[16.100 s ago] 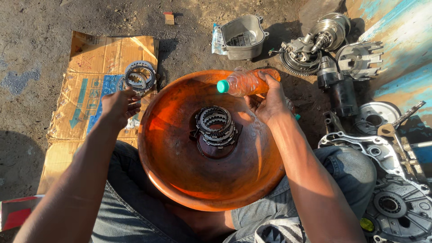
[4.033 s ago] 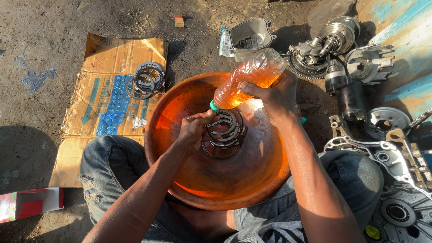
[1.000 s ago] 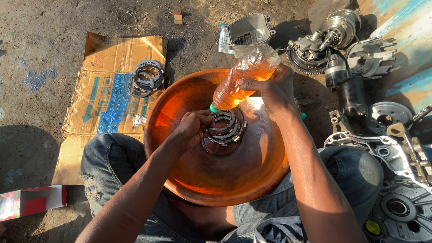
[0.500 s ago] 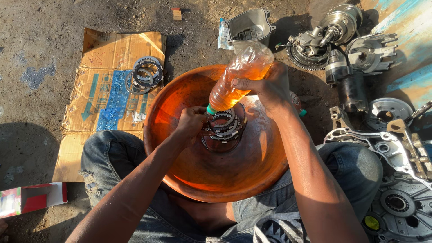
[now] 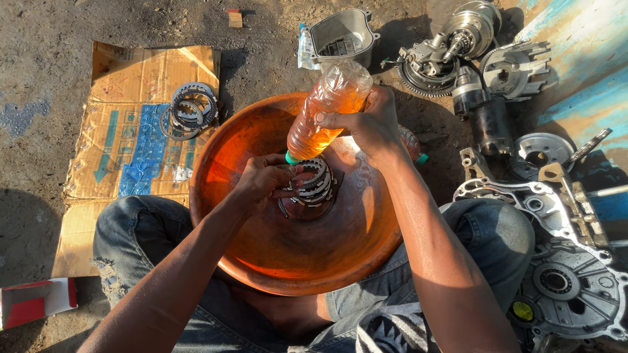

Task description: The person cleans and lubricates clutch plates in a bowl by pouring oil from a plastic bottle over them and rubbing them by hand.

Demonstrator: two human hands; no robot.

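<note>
Oiling step: right hand [image 5: 369,124] grips the inverted oil bottle [image 5: 327,108] over the clutch plates [image 5: 311,183]; left hand [image 5: 261,183] clasps the stack. Next likely needs steady tilt.

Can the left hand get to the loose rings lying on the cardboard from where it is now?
Probably yes. The left hand rests on the ring stack in the bowl, and the loose rings lie on the cardboard just past the bowl's left rim. Nothing stands between them, though it must let go first.
</note>
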